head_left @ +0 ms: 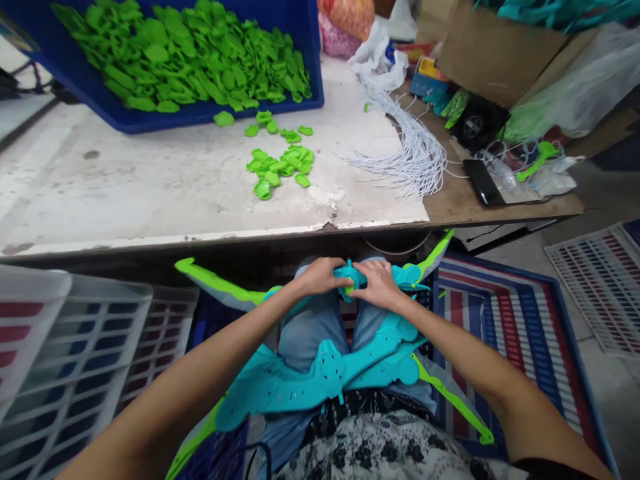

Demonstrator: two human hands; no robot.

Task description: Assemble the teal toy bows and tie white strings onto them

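A teal toy bow (403, 275) with bright green limb tips lies across my knees, just below the table edge. My left hand (323, 275) is closed around the left side of its round middle part. Opposite it, my right hand (379, 283) grips the right side, with both thumbs close together. Between the thumbs shows a small green piece (349, 289), partly covered by my fingers. Nearer my body, more teal bow parts (330, 373) with green tips rest on my lap under my forearms, overlapping each other.
A blue bin (320, 73) full of green plastic pieces lies tipped on the white table (125, 180). Loose green pieces (280, 163) are scattered before it. To the right are white cords (415, 150), a phone (483, 183) and a cardboard box (495, 53). Plastic crates (520, 333) flank my legs.
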